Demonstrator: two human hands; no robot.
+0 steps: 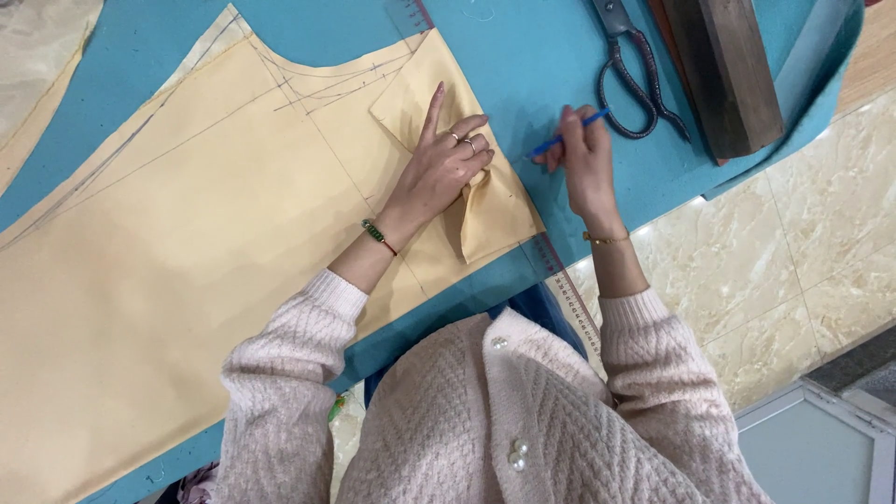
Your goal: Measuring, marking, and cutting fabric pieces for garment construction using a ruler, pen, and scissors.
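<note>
A large piece of pale yellow fabric [168, 252] with pencilled lines lies on a blue table [523, 56]. Its right corner is folded over into a flap [425, 84]. My left hand [443, 163] rests on the folded flap, forefinger stretched out along it, other fingers curled and pinching a crease. My right hand [583, 154] hovers just right of the fabric's edge over the blue surface, gripping a blue pen [565, 135] with its tip pointing left towards the cloth.
Dark scissors [635, 79] lie on the table beyond my right hand, beside a long wooden block [728, 70]. A ruler [569, 299] sticks out under the fabric at the table's near edge. Marble floor [803, 243] lies to the right.
</note>
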